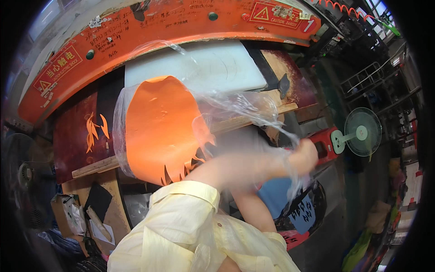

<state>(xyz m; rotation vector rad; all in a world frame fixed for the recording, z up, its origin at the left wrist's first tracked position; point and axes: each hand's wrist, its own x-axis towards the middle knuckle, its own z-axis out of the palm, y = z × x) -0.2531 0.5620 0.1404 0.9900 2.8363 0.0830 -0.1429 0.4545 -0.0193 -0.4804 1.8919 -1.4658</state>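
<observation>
My left forearm reaches across to the right, smeared by motion. At its end my left hand (304, 156) is closed on clear plastic film (267, 119), which stretches back toward the bench and hangs below the fist. A large orange sheet (161, 122) with a curved outline lies over the bench's front edge, with clear plastic around its left side. Jagged, pointed cuts run along its lower right edge. My right forearm (254, 209) passes up behind the left one, so the right hand and its fingers are hidden.
An orange machine beam (167, 20) spans the back, above a white board (199, 65). Orange scraps (92, 131) lie at left. A wooden strip (95, 167) edges the bench. At right are a fan (361, 132) and, lower down, blue cut sheets (302, 213).
</observation>
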